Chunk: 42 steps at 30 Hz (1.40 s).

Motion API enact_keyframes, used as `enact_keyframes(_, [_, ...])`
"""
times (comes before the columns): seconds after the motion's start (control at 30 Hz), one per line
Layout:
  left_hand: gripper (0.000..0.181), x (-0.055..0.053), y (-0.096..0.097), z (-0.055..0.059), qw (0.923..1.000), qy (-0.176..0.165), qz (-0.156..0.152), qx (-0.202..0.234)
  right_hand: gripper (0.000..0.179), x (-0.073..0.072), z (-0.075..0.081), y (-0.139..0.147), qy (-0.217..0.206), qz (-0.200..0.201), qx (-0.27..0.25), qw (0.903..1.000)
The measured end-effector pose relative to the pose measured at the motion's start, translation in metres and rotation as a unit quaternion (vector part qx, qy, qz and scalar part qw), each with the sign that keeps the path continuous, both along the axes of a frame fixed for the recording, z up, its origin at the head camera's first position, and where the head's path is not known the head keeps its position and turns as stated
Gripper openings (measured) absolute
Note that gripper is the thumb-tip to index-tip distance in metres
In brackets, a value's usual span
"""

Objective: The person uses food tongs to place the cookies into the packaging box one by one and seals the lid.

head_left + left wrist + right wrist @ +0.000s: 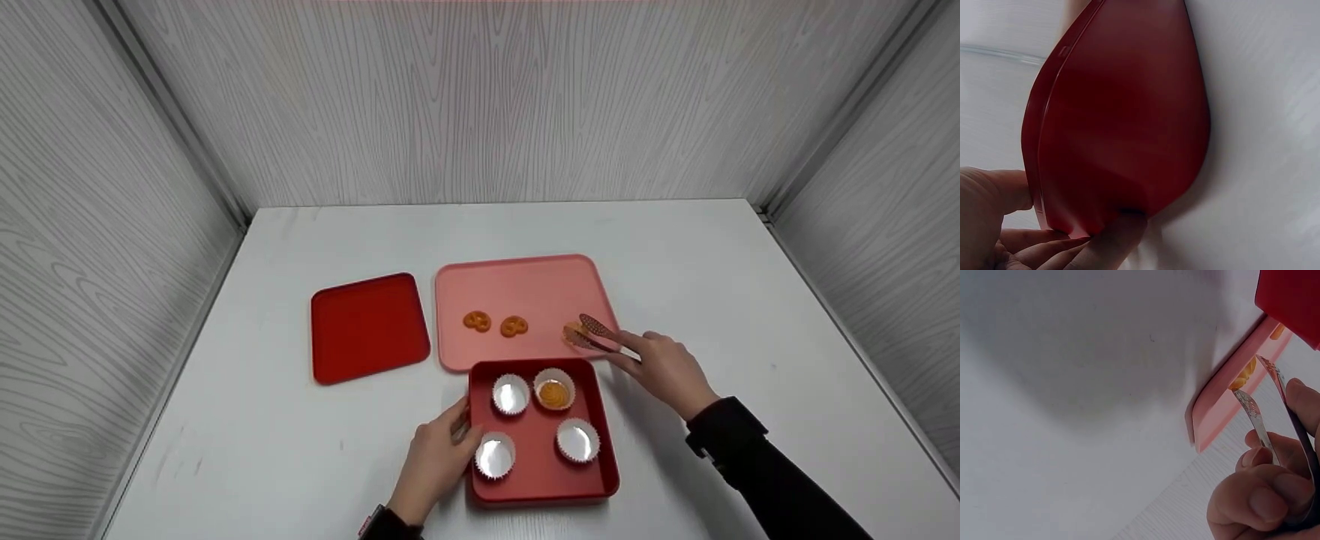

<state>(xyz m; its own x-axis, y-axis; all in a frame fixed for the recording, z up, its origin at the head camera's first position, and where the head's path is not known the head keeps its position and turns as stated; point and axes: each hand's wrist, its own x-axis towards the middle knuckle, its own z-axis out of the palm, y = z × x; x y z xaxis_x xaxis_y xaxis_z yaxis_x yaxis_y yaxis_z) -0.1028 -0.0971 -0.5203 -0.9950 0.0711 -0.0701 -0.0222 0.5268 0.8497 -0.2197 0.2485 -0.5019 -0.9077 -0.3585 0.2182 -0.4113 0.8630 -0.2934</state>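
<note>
Around your white table [690,277] stand grey wood-grain panels [480,105] at the back and both sides. The pink tray [517,289] lies near the table's middle. Nearest you sits a deep red box [540,465], its far edge at the pink tray's near edge in the head view; you cannot tell from here whether the two touch. To the left of the pink tray, just beside it, lies a flat red tray [371,330].

Your left grip [439,457] has the box's left wall pinched, thumb over the rim and fingers against the outside. Your right grip [664,371] is curled round the metal tongs [594,325], whose perforated tips stand apart, one on either side of a golden cookie [568,334] at the pink tray's near right corner. You cannot tell whether both tips press on it.

Inside the box you have four fluted cups: far left [511,395], near left [495,456] and near right [578,440] show bare silvery bottoms, while the far right one [555,373] holds a swirled golden cookie [554,394]. Smallest are your two brown pretzels, the left one [477,322] and the right one [514,326], lying apart on the pink tray.
</note>
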Motion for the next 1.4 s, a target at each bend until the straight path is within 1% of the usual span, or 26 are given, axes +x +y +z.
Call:
enact_keyframes(0.1, [0.054,0.0,0.0,0.0,1.0,0.002,0.0,0.003,0.04,0.0,0.0,0.001,-0.001,-0.005,0.005,1.0])
enact_keyframes(0.3, [0.056,0.0,0.001,0.001,0.9999,-0.015,0.001,0.008,0.044,0.001,0.001,0.0,-0.01,-0.024,0.032,0.9991])
enact_keyframes(0.43, [0.056,-0.001,0.001,0.001,0.9997,-0.022,0.004,0.007,0.044,0.001,0.001,-0.001,0.002,-0.031,0.06,0.9977])
enact_keyframes(0.53, [0.056,-0.001,0.001,0.001,0.9998,-0.019,0.004,0.007,0.044,0.001,0.001,-0.001,0.008,-0.035,0.075,0.9965])
enact_keyframes(0.7, [0.056,0.0,0.0,0.002,0.9998,-0.015,0.002,0.011,0.044,0.002,0.002,-0.002,0.035,-0.037,0.098,0.9939])
enact_keyframes(0.8, [0.056,0.001,0.0,0.002,0.9998,-0.013,0.002,0.011,0.043,0.002,0.003,-0.002,0.06,-0.031,0.111,0.9916])
enact_keyframes(0.9, [0.056,0.001,0.0,0.002,0.9998,-0.015,0.004,0.01,0.043,0.001,0.004,-0.002,0.073,-0.023,0.118,0.9901])
enact_keyframes(1.07, [0.056,-0.001,0.0,0.002,0.9996,-0.025,0.007,0.006,0.041,-0.003,0.008,-0.003,0.062,-0.016,0.126,0.9899])
enact_keyframes(1.23, [0.056,-0.001,0.0,0.001,0.9997,-0.024,0.006,0.005,0.04,-0.007,0.017,-0.005,0.04,-0.012,0.135,0.99])
enact_keyframes(1.4, [0.056,0.0,0.001,0.0,0.9998,-0.016,0.004,0.006,0.04,-0.009,0.021,-0.006,0.048,-0.005,0.147,0.988])
